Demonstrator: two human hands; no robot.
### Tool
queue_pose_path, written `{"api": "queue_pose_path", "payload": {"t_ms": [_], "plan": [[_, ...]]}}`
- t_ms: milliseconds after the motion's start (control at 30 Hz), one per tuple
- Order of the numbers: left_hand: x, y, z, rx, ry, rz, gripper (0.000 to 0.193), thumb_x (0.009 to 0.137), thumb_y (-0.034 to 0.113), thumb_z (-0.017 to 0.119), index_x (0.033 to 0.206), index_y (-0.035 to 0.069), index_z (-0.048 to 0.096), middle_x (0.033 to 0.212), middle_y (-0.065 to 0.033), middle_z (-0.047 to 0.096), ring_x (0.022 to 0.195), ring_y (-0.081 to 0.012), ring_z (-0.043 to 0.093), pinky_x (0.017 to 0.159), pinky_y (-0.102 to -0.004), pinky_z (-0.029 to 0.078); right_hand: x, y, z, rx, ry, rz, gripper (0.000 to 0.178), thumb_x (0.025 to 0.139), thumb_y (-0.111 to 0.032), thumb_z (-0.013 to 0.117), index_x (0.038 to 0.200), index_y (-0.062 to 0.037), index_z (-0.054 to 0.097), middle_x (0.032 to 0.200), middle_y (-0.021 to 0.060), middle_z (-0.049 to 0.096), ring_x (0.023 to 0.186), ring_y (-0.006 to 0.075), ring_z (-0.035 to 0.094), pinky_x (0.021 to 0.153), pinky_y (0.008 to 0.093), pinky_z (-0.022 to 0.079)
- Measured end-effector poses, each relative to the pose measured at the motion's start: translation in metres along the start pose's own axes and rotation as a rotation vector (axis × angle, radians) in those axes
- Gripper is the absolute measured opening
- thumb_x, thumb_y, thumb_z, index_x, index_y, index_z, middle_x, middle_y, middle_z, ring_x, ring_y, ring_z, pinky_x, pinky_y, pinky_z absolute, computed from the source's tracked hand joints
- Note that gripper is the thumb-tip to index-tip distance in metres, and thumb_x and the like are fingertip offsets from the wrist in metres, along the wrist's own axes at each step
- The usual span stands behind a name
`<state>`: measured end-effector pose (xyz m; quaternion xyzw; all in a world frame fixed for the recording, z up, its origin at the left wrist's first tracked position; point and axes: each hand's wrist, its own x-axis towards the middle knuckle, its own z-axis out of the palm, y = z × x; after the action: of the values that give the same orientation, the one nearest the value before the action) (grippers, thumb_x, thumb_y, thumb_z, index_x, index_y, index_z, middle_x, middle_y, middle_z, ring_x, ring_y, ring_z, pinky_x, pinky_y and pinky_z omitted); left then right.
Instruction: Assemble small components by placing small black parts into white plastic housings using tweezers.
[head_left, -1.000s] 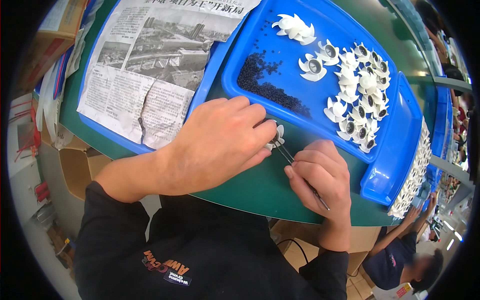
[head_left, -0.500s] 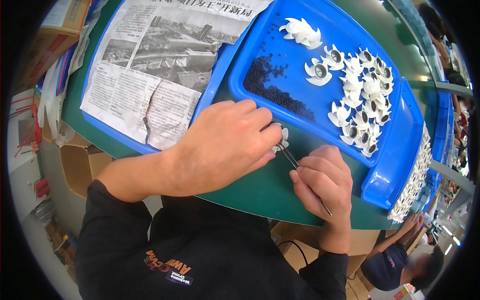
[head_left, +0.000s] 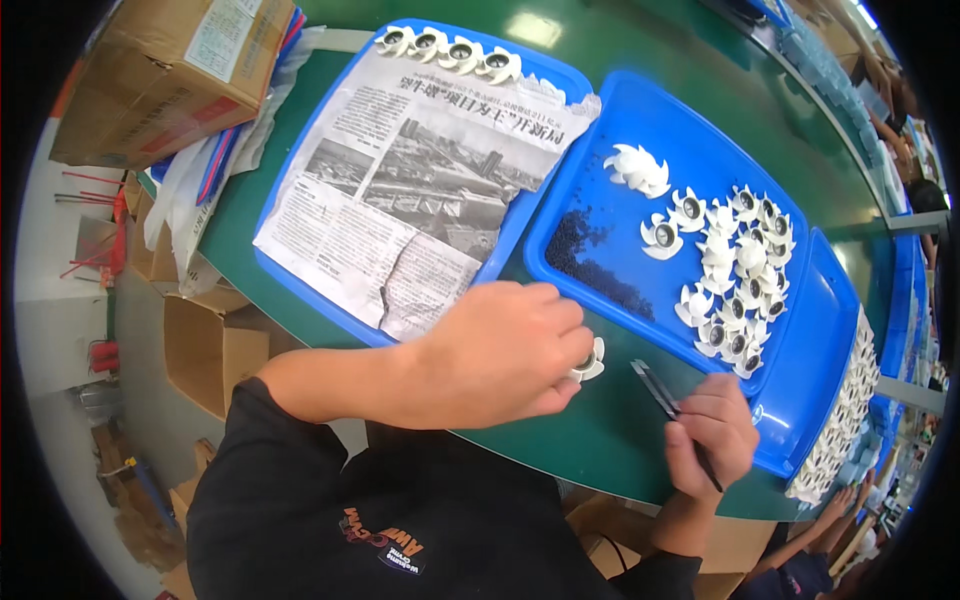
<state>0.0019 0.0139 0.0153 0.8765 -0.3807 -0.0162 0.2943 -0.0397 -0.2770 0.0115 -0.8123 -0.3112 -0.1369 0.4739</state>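
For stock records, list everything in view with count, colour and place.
Table: one, green, centre.
Trays: three, blue, on table.
Newspaper: one, grey, on left tray.
Row of fan wheels: at least four, white, left tray's far end.
Loose fan wheels: many, white, middle tray.
Tiny pieces: many, black, middle tray.
Packed parts: many, white, far right.
Tweezers: one, dark, right hand.
Held fan wheel: one, white, left hand.
Cardboard boxes: at least two, brown, left.
Co-workers: several, partly visible, right edge.
Shirt: one, black, bottom.
Left hand: one, bare, centre.
Right hand: one, bare, right of centre.
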Motion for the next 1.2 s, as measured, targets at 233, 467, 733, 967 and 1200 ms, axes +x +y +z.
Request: {"api": "queue_pose_path", "payload": {"t_ms": [233, 467, 733, 967, 1200], "plan": [[0.057, -0.106, -0.077, 0.318, 0.348, -0.151, 0.036, 0.081, 0.033, 0.089, 0.105, 0.007, 0.079, 0.089, -0.0104, 0.066, 0.085, -0.0296, 0.069, 0.074, -0.0410, 0.055, 0.000, -0.001, -0.004, -0.063, 0.031, -0.006, 0.022, 0.075, 0.007, 0.080, 0.091, -0.0009, 0.068, 0.083, 0.0122, 0.070, 0.072, 0.0294, 0.062, 0.069, 0.0411, 0.050], [0.089, -0.158, -0.072, 0.346, 0.229, -0.416, 0.047, 0.082, 0.048, 0.080, 0.110, 0.010, 0.084, 0.106, -0.0124, 0.069, 0.101, -0.0313, 0.073, 0.090, -0.0439, 0.060, 0.002, 0.004, 0.001, -0.088, 0.031, -0.024, 0.024, 0.073, 0.010, 0.081, 0.091, -0.0011, 0.069, 0.082, 0.0108, 0.070, 0.072, 0.0281, 0.063, 0.067, 0.0381, 0.049], [0.088, -0.162, -0.068, 0.376, 0.231, -0.467, 0.048, 0.084, 0.046, 0.080, 0.111, 0.006, 0.081, 0.112, -0.0136, 0.070, 0.107, -0.0331, 0.073, 0.093, -0.0450, 0.060, 0.003, 0.004, 0.001, -0.111, 0.002, -0.010, 0.024, 0.072, 0.010, 0.082, 0.089, -0.0011, 0.069, 0.081, 0.0095, 0.069, 0.071, 0.0278, 0.064, 0.067, 0.0381, 0.049], [0.098, -0.131, -0.057, 0.277, 0.312, -0.290, 0.041, 0.090, 0.034, 0.082, 0.117, 0.005, 0.078, 0.112, -0.0136, 0.068, 0.107, -0.0327, 0.070, 0.092, -0.0424, 0.057, 0.006, 0.006, 0.000, -0.145, -0.004, 0.020, 0.021, 0.076, 0.009, 0.082, 0.088, -0.0025, 0.069, 0.082, 0.0079, 0.068, 0.072, 0.0271, 0.064, 0.068, 0.0383, 0.046], [0.132, -0.103, -0.014, 0.449, -0.003, 0.018, 0.034, 0.085, 0.022, 0.082, 0.115, 0.007, 0.077, 0.111, -0.0136, 0.069, 0.105, -0.0321, 0.068, 0.091, -0.0450, 0.055, 0.005, 0.017, 0.006, -0.204, 0.010, 0.066, 0.020, 0.079, 0.008, 0.080, 0.088, -0.0034, 0.068, 0.081, 0.0074, 0.067, 0.072, 0.0266, 0.061, 0.066, 0.0378, 0.045]]}}
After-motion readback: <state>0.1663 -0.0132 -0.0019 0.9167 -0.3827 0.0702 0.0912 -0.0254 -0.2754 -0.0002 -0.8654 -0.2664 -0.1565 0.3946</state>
